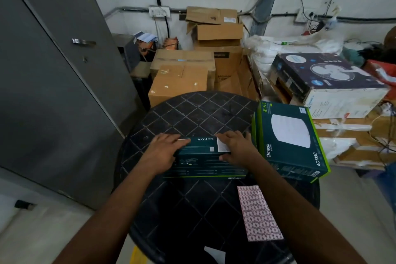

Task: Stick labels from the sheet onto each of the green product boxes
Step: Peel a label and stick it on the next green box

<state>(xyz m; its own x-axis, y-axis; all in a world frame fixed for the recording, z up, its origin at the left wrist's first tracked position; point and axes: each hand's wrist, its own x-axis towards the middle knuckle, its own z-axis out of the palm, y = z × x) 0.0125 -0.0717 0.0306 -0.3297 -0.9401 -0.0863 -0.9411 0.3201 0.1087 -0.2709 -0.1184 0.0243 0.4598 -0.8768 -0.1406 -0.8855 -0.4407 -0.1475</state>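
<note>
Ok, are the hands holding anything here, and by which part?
Both hold the green box on the table: left hand on its left end, right hand near its right end, over the white label.

Table (192, 113): dark plastic, moulded diamond grid, dull and scuffed. Green boxes (291, 135): printed card, slight sheen. Label sheet (258, 213) at 5 o'clock: pink paper, matt. Cartons (177, 83) at 12 o'clock: plain brown cardboard. Door (53, 92): grey, matt.

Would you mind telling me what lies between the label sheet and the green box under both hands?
In the head view, only bare dark table top separates the label sheet from the green box; the right forearm passes above that stretch.
</note>
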